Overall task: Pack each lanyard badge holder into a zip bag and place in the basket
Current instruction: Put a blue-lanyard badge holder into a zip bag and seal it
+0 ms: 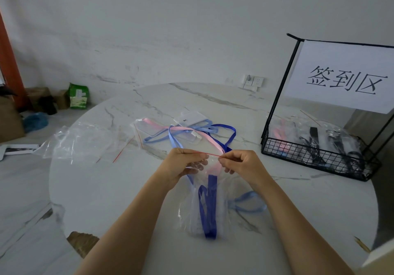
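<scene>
Midway, it seems — left hand (pixel 183 163) and right hand (pixel 241 163) each pinch the zip bag's (pixel 221 191) red seal, blue lanyard (pixel 210 206) inside, over the worktop (pixel 106 189); packed bags (pixel 309 140) sit in the basket (pixel 298 159), loose lanyards (pixel 187 131) lie unpacked.

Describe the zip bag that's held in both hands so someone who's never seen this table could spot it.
Start at the round marble table, near edge, where the two hands meet. The left hand and right hand pinch the red seal strip of a clear zip bag. Unlike the empty zip bags at the table's left, it holds a dark blue lanyard.
</scene>
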Available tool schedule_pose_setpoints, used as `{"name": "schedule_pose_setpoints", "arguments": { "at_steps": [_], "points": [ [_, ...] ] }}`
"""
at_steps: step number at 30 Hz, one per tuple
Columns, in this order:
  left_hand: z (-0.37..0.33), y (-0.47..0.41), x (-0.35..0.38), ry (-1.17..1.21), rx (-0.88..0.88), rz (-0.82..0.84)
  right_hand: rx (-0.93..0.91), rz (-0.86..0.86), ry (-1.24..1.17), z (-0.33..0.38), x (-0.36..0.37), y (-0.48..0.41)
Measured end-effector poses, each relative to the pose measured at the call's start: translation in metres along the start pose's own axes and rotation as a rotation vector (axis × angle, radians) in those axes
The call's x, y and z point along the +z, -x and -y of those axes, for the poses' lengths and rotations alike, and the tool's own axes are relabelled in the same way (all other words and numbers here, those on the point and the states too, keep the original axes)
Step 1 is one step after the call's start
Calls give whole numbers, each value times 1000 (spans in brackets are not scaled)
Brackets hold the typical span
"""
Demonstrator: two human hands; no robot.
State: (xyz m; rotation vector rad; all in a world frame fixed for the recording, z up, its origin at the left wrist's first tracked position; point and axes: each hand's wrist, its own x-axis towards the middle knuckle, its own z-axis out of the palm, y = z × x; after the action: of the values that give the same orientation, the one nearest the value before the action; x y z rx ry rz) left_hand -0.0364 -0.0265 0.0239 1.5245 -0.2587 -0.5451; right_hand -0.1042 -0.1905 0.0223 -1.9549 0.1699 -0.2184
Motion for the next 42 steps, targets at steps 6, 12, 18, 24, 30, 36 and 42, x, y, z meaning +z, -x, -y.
{"name": "schedule_pose_setpoints", "arguments": {
  "at_steps": [6, 12, 18, 24, 30, 36, 42],
  "points": [
    [-1, -1, -3, 153, 28, 66, -8, 16, -81, 1, -4, 2],
    [3, -3, -3, 160, -15, 167, -55, -67, -304, 1, -9, 2],
    [10, 0, 1, -173, -38, 368, -3, -240, -825, -3, -17, -6],
    [11, -8, 2, -118, 90, 186, 7, -274, -830, -4, -13, -10],
    [10, -10, 1, -11, 163, 84, 26, -123, -544, -4, -3, -7],
    [10, -8, 10, -72, 208, -47, 129, -183, -557, 4, -5, -5],
    [20, -18, 7, -428, 310, -203, 239, -308, -620, -7, -68, 12]
  ]
}}
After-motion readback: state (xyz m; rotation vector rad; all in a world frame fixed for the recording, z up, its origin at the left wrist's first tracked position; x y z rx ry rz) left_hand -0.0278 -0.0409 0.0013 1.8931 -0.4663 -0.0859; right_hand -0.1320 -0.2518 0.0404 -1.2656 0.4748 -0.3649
